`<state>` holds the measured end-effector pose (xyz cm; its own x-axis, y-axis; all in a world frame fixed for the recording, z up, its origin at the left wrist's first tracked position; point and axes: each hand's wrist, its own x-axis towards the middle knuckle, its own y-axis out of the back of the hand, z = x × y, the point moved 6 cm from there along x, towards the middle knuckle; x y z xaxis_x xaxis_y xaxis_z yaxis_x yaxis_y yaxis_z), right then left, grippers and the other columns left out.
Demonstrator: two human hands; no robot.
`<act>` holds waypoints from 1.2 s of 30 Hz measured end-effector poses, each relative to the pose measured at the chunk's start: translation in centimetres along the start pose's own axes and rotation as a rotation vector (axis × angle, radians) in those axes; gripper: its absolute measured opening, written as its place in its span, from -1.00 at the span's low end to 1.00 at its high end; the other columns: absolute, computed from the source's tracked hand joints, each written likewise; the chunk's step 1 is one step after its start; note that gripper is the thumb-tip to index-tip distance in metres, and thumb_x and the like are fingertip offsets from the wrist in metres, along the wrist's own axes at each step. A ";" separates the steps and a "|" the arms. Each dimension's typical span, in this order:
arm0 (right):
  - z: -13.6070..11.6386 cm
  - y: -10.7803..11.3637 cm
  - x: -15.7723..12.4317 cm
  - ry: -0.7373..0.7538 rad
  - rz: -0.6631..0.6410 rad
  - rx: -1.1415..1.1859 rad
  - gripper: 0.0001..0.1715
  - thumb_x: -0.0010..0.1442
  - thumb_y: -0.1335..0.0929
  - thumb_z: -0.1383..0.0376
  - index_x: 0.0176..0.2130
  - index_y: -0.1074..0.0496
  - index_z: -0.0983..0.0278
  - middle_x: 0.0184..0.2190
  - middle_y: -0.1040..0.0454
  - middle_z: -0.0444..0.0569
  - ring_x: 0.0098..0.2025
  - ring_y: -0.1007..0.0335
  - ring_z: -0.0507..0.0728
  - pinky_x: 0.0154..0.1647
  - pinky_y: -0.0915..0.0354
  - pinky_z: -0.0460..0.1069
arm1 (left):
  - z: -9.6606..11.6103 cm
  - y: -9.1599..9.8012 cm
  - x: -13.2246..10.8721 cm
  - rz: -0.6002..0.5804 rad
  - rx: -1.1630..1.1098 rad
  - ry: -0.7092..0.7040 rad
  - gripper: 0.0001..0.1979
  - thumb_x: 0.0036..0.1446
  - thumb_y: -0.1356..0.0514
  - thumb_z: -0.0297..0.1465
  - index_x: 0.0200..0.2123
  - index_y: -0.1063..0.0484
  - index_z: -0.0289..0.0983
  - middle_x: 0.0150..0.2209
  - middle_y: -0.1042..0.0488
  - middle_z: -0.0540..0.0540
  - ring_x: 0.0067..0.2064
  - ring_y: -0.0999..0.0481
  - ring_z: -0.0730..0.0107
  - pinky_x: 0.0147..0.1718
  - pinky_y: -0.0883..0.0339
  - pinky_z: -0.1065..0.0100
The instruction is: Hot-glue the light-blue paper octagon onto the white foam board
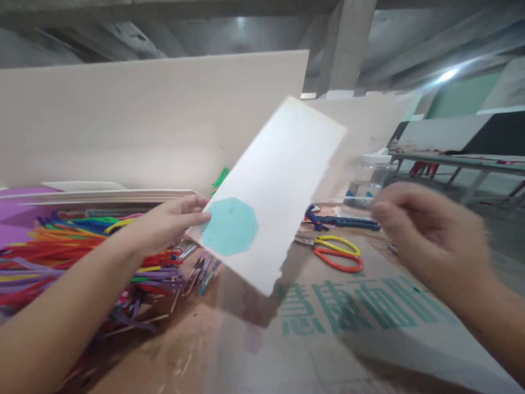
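My left hand (180,219) grips a white rectangular card (283,169) by its lower left corner, thumb on the front face. The card is held up at a tilt above the table, and its right edge looks ragged. On its lower part sits a light blue, many-sided piece (230,226). To the right, apart from the card, my right hand (435,235) is raised with its fingers curled in a pinch, blurred by motion. Whatever is between those fingertips, if anything, I cannot make out.
Colourful pipe cleaners (94,257) lie heaped at left. Scissors with yellow and red handles (338,253), a dark blue utility knife (348,221) and a clear jar with a white lid (374,172) are behind. A printed plastic sheet (262,361) covers the table front. A pale panel (123,120) stands behind.
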<state>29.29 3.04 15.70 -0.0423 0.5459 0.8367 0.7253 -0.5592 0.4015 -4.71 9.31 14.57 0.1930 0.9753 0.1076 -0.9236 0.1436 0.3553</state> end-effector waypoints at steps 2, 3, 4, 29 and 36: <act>1.4 -3.0 -0.1 -0.201 -0.258 0.140 -0.63 0.27 -0.30 -0.08 -0.33 -0.40 0.14 -0.39 -0.52 -0.01 -0.29 -0.50 0.28 -0.22 -0.41 0.19 | -0.2 -1.2 0.0 0.073 -0.148 -0.037 -0.52 -0.14 -0.40 -0.31 -0.09 -0.46 -0.24 -0.20 -0.61 -0.09 -0.27 -0.61 0.28 -0.35 -0.50 0.37; 1.7 -4.6 -0.4 -0.269 -0.371 0.259 -0.55 0.22 -0.31 -0.15 -0.24 -0.42 0.16 -0.34 -0.56 0.03 -0.24 -0.54 0.30 -0.18 -0.45 0.20 | -0.4 -2.2 -0.1 0.093 -0.186 -0.056 -0.48 -0.16 -0.39 -0.33 -0.07 -0.43 -0.25 -0.17 -0.62 -0.10 -0.25 -0.62 0.25 -0.33 -0.52 0.33; 1.9 -5.9 -0.9 -0.332 -0.447 0.377 -0.43 0.17 -0.31 -0.21 -0.14 -0.42 0.18 -0.25 -0.59 0.07 -0.17 -0.55 0.31 -0.13 -0.47 0.20 | -0.6 -3.4 -0.3 0.081 -0.207 -0.079 -0.47 -0.15 -0.39 -0.33 -0.04 -0.42 -0.25 -0.12 -0.62 -0.12 -0.18 -0.63 0.21 -0.25 -0.53 0.29; 4.9 -12.9 -8.7 -0.807 -0.483 0.973 -0.32 -0.02 -0.54 -0.13 -0.15 -0.28 0.22 -0.50 -0.51 -0.21 -0.60 -0.44 0.01 -0.64 -0.37 -0.10 | -6.1 -10.8 -0.3 -0.165 -0.127 -0.092 -0.42 0.03 -0.38 -0.22 0.08 -0.36 -0.29 -0.02 -0.60 -0.20 0.03 -0.57 0.02 -0.06 -0.48 0.20; 5.0 -13.1 -8.7 -0.787 -0.478 0.998 -0.35 -0.02 -0.54 -0.12 -0.17 -0.31 0.21 -0.52 -0.50 -0.22 -0.62 -0.42 0.03 -0.67 -0.31 -0.09 | -6.4 -10.4 -0.4 -0.089 -0.196 -0.104 -0.44 0.10 -0.36 -0.05 0.05 -0.43 -0.27 -0.01 -0.61 -0.19 0.00 -0.58 0.05 -0.04 -0.49 0.17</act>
<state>23.59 8.76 1.30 -0.2713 0.9543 0.1258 0.9491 0.2869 -0.1297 2.69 8.48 4.92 0.3001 0.9363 0.1825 -0.9462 0.2679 0.1815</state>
